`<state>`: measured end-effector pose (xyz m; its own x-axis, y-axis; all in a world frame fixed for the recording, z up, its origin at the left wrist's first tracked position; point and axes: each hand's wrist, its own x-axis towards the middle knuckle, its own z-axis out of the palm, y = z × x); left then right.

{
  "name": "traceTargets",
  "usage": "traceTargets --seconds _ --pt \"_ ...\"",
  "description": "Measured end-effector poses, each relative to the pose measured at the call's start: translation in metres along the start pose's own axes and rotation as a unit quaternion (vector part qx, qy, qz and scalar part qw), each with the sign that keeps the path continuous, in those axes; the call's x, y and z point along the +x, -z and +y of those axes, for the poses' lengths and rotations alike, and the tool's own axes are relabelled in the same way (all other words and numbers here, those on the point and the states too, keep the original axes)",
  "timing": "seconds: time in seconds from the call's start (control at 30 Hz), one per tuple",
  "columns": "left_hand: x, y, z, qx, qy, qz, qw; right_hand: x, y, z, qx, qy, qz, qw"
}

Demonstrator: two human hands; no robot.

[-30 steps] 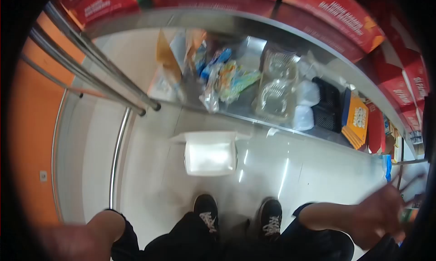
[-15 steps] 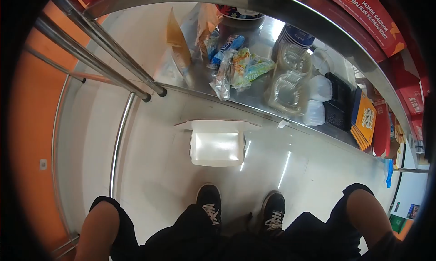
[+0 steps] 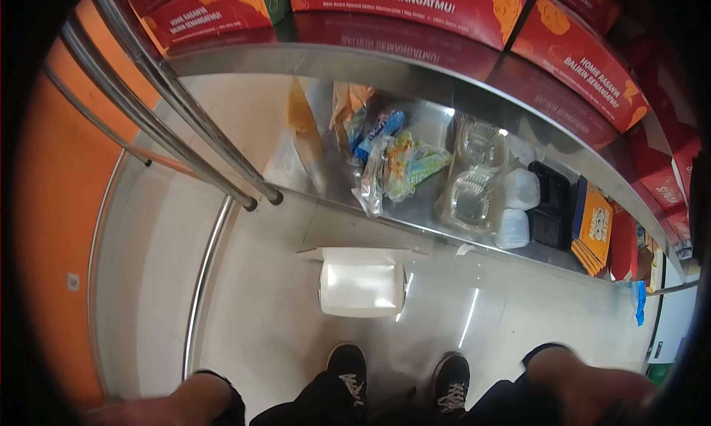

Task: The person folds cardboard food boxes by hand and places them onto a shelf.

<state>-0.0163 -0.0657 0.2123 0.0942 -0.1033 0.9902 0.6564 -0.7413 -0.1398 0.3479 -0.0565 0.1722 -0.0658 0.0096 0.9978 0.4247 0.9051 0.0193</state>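
My left arm [image 3: 198,398] shows bare below a dark sleeve in the bottom left corner, smeared by motion. Opposite it, my right arm [image 3: 578,381] is bent at the bottom right and also blurred. I make out no fingers on either side; both hands seem to lie beyond the dark rim of the view. Nearest in front of my shoes [image 3: 348,374], an open cardboard box [image 3: 361,287] rests on the floor, its pale inside facing up and its flaps spread at the far side.
A steel lower shelf [image 3: 415,230] bears crumpled plastic packaging [image 3: 415,167], clear clamshell containers [image 3: 474,196], white tubs [image 3: 512,228], black trays [image 3: 549,207] and orange printed cartons [image 3: 592,230]. Red printed boxes [image 3: 407,4] line the shelf above. Metal tube legs [image 3: 215,167] stand at left.
My view has tilted up: the shelf and the box sit lower in the picture, and more red boxes show. Both arms have shifted and are now blurred. The box stays on the floor.
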Motion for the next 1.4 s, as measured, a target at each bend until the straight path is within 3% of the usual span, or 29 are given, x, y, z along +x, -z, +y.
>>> traceTargets --seconds 0.07,0.13,0.17,0.2,0.23,0.27,0.3,0.33,0.4,0.43,0.5,0.67,0.77,0.83,0.87,0.9,0.93,1.0,1.03,1.07,1.13,1.2,1.23,1.3,1.33,1.37,1.4 --pt "-0.056 0.008 -0.009 -0.009 0.158 -0.062 0.985 -0.040 -0.005 0.003 -0.087 -0.038 0.009 0.995" --pt "-0.125 -0.014 -0.011 0.015 0.378 -0.106 0.920 -0.103 -0.044 0.015 -0.193 -0.315 -0.148 0.917" --pt "-0.172 -0.026 -0.009 -0.009 0.501 -0.062 0.863 -0.129 -0.066 0.014 -0.125 -0.522 -0.168 0.827" --pt "-0.207 -0.029 -0.003 -0.089 0.653 -0.073 0.749 -0.171 -0.087 0.017 -0.079 -0.653 -0.120 0.744" --pt "-0.256 -0.023 -0.001 -0.035 0.699 -0.233 0.675 -0.204 -0.100 0.012 -0.090 -0.682 -0.133 0.713" --pt "-0.289 -0.025 0.009 0.018 0.679 -0.318 0.662 -0.234 -0.109 0.002 -0.100 -0.709 -0.147 0.682" --pt "-0.311 -0.030 0.018 0.072 0.653 -0.395 0.642 -0.265 -0.116 -0.009 -0.129 -0.683 -0.172 0.698" --pt "-0.326 -0.029 0.022 0.072 0.654 -0.389 0.645 -0.288 -0.119 -0.019 -0.157 -0.654 -0.199 0.713" --pt "-0.341 -0.032 0.031 0.105 0.607 -0.474 0.629 -0.305 -0.123 -0.028 -0.178 -0.650 -0.222 0.705" --pt "-0.343 -0.033 0.034 0.101 0.612 -0.468 0.630 -0.310 -0.123 -0.030 -0.199 -0.649 -0.242 0.693" --pt "-0.333 -0.038 0.035 0.053 0.697 -0.447 0.558 -0.306 -0.126 -0.031 -0.203 -0.648 -0.255 0.689" --pt "-0.331 -0.040 0.039 0.072 0.637 -0.487 0.594 -0.297 -0.130 -0.031 -0.183 -0.654 -0.230 0.697" --pt "-0.331 -0.034 0.037 0.053 0.590 -0.522 0.613 -0.294 -0.127 -0.029 -0.206 -0.580 -0.264 0.743" --pt "-0.332 -0.031 0.035 0.035 0.565 -0.541 0.622 -0.289 -0.120 -0.026 -0.167 -0.622 -0.350 0.680" --pt "-0.330 -0.028 0.037 0.022 0.591 -0.563 0.578 -0.291 -0.117 -0.026 -0.165 -0.622 -0.349 0.682" --pt "-0.328 -0.027 0.035 0.009 0.613 -0.584 0.533 -0.293 -0.118 -0.024 -0.204 -0.513 -0.332 0.765" --pt "-0.324 -0.025 0.034 0.011 0.610 -0.584 0.535 -0.294 -0.118 -0.023 -0.241 -0.394 -0.309 0.831" --pt "-0.296 -0.027 0.035 -0.058 0.497 -0.459 0.734 -0.261 -0.120 -0.015 -0.230 -0.371 -0.316 0.842" --pt "-0.296 -0.027 0.033 -0.058 0.496 -0.458 0.735 -0.258 -0.119 -0.015 -0.225 -0.359 -0.320 0.848" --pt "-0.296 -0.027 0.031 -0.042 0.478 -0.518 0.708 -0.256 -0.117 -0.014 -0.220 -0.347 -0.323 0.852" --pt "-0.295 -0.029 0.030 -0.025 0.457 -0.574 0.679 -0.278 -0.116 -0.017 -0.151 -0.527 -0.326 0.770" --pt "-0.289 -0.037 0.031 0.012 0.598 -0.464 0.653 -0.263 -0.113 -0.016 -0.132 -0.558 -0.350 0.741" --pt "-0.295 -0.034 0.028 0.013 0.597 -0.462 0.656 -0.252 -0.110 -0.014 -0.112 -0.587 -0.376 0.708" --pt "-0.312 -0.024 0.022 -0.142 0.779 -0.265 0.550 -0.219 -0.101 -0.008 -0.048 -0.605 -0.372 0.702" --pt "-0.275 -0.033 0.017 -0.207 0.811 -0.183 0.516 -0.203 -0.096 -0.004 0.014 -0.623 -0.365 0.692" --pt "-0.267 -0.029 0.014 -0.208 0.810 -0.183 0.518 -0.189 -0.091 0.000 0.014 -0.622 -0.364 0.693" --pt "-0.263 -0.024 0.009 -0.226 0.847 -0.139 0.461 -0.177 -0.085 0.004 0.071 -0.617 -0.388 0.681"
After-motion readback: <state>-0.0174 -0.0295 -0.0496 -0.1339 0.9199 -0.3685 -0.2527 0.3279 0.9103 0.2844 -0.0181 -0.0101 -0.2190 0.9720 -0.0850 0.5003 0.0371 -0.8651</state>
